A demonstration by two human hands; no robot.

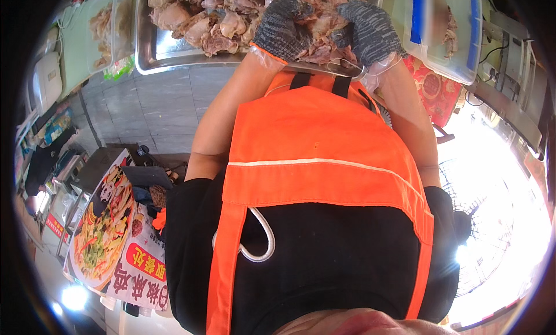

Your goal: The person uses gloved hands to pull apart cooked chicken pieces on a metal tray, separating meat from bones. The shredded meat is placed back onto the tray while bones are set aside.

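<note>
A steel tray [150, 59] heaped with pieces of cooked-looking meat [232, 24], probably poultry, lies before me at the top of the view. My left hand [284, 28] and my right hand [373, 33] both wear grey knitted gloves, with clear plastic showing at the wrists. Both hands reach into the near part of the heap. Between them is a piece of meat [323, 20], with the fingers curled around its two sides. The fingertips are partly hidden by the meat. I wear an orange apron [321, 143] over a black shirt.
Right of the tray stands a clear plastic bin [471, 70] with a few meat pieces; another plastic container [114, 43] with meat stands at the left. A red patterned box [434, 89] is below the right bin. A large fan [478, 222] stands at right, a food poster [104, 222] at lower left.
</note>
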